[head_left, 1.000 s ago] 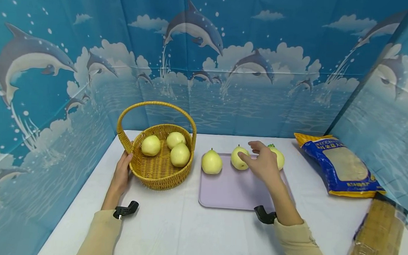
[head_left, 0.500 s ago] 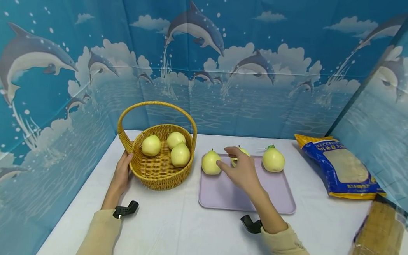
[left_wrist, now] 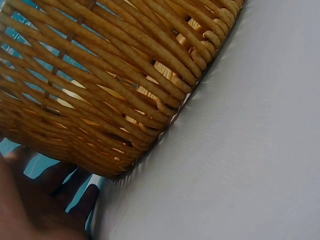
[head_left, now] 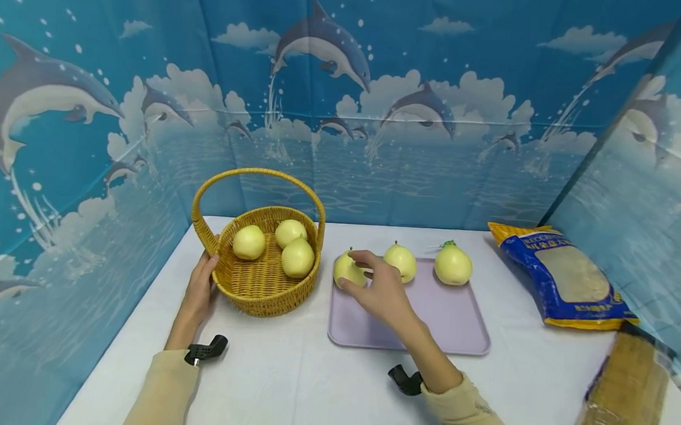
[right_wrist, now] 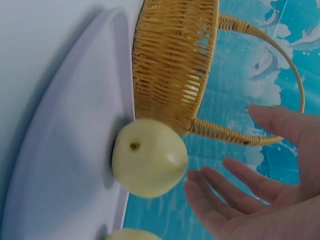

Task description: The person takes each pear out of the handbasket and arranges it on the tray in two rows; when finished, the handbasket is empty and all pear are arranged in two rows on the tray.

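Note:
My left hand (head_left: 198, 289) rests against the left side of the wicker basket (head_left: 264, 304), its fingers spread along the weave (left_wrist: 100, 85) in the left wrist view. Inside the basket lie three yellow-green pears (head_left: 249, 242). Over the left end of the lilac tray (head_left: 408, 343), my right hand (head_left: 383, 293) hovers beside the leftmost pear (head_left: 345, 270), thumb and fingers parted. In the right wrist view a gap shows between this pear (right_wrist: 150, 158) and the fingers of the right hand (right_wrist: 255, 200). Two more pears stand on the tray, one at the middle (head_left: 400, 262), one at the right (head_left: 453, 265).
A blue and yellow bag (head_left: 567, 277) lies right of the tray, and a brown plastic-wrapped bundle (head_left: 625, 392) is nearer the front right. The basket's tall handle (head_left: 261, 170) arches above its rim. A dolphin-print curtain (head_left: 343, 161) stands behind the white table (head_left: 259, 389).
My right hand has moved left across the tray, from near the middle and right pears to the leftmost one. The left hand has stayed at the basket.

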